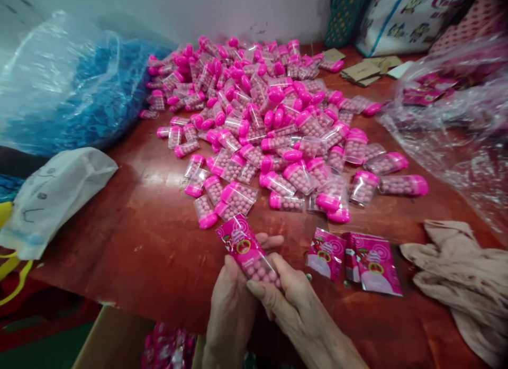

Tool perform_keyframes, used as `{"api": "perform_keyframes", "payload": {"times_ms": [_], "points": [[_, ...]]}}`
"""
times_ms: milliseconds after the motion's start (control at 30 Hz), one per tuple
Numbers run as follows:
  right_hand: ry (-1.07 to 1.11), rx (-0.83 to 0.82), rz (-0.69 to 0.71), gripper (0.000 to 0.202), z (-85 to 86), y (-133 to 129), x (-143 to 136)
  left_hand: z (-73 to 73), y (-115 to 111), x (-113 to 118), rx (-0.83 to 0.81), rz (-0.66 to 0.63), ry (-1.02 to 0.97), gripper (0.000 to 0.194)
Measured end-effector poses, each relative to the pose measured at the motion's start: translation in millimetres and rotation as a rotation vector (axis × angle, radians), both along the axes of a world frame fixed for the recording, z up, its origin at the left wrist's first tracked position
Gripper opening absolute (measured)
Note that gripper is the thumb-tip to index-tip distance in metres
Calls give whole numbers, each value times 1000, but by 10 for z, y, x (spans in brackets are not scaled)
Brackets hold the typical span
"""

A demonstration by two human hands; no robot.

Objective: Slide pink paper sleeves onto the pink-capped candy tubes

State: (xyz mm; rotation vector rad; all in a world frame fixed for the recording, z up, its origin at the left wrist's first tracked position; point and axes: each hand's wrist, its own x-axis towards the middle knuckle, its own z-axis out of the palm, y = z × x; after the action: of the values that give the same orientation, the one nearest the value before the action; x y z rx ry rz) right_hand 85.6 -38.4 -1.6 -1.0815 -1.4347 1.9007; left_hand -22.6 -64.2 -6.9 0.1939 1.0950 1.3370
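Between my two hands, over the near edge of the table, is a small clear candy bottle (pixel 263 271) of pink balls, with a pink printed sleeve (pixel 238 241) over its upper part. My right hand (pixel 291 295) pinches the bottle's lower end between thumb and fingers. Along the left side, my left hand (pixel 232 300) presses its thumb to the sleeve, its other fingers partly hidden behind. Further printed sleeves (pixel 377 263) lie flat to the right of my hands. Just beyond the hands spreads a big pile of pink-capped candy bottles (pixel 254 109).
A clear bag of blue pieces (pixel 107 88) sits at the back left, a white cloth bag (pixel 59 194) nearer. To the right are a crumpled plastic bag (pixel 444 125) and a beige cloth (pixel 460 273). An open carton (pixel 115 337) holding pink packets is below the table edge.
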Motion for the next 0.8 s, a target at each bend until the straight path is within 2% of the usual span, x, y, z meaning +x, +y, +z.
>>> {"api": "perform_keyframes", "payload": {"times_ms": [167, 333, 467, 533, 633, 800], "points": [[1, 8, -134, 25, 24, -89, -94, -29, 20, 43, 66, 55, 99, 33], [-67, 51, -212, 28, 46, -160, -152, 35, -11, 188, 40, 34, 152, 31], [-109, 58, -280, 25, 28, -186, -189, 17, -58, 177, 19, -4, 147, 34], [-95, 33, -264, 25, 14, -174, -181, -19, -70, 136, 32, -29, 137, 36], [-57, 17, -167, 23, -2, -127, -123, -50, -48, 62, 35, -12, 72, 39], [-59, 84, -118, 23, -38, -118, -57, 7, 63, -33, 25, 78, -49, 34]]}}
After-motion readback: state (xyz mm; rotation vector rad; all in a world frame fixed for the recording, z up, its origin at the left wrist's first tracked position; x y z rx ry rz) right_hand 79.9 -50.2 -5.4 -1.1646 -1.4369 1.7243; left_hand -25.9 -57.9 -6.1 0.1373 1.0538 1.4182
